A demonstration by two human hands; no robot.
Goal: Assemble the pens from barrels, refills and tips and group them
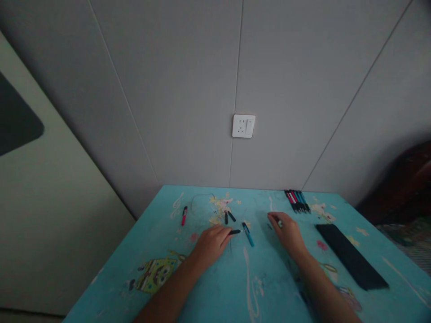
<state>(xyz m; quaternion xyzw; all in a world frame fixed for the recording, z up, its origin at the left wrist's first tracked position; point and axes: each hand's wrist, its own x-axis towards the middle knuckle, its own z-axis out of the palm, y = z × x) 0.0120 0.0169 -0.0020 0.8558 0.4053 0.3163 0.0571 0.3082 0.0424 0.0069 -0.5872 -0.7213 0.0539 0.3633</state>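
My left hand [211,242] is closed on a black pen part [235,232], with a thin pale tip pointing right. Just right of that tip lies a blue pen barrel [248,235] with a black upper end. My right hand [283,229] hovers over the table with thumb and fingers pinched together; whatever they hold is too small to make out. Beneath its fingertips is a tiny dark piece [269,227]. Two short black pen parts [230,216] rest beyond my left hand. Farther left lies a red pen barrel [184,216] with a black end.
Several red and blue pens [297,201] lie in a row at the back right. A long black flat case or slab [352,255] lies right of my right arm. The blue patterned table [215,287] meets a grey wall with a white socket [244,126].
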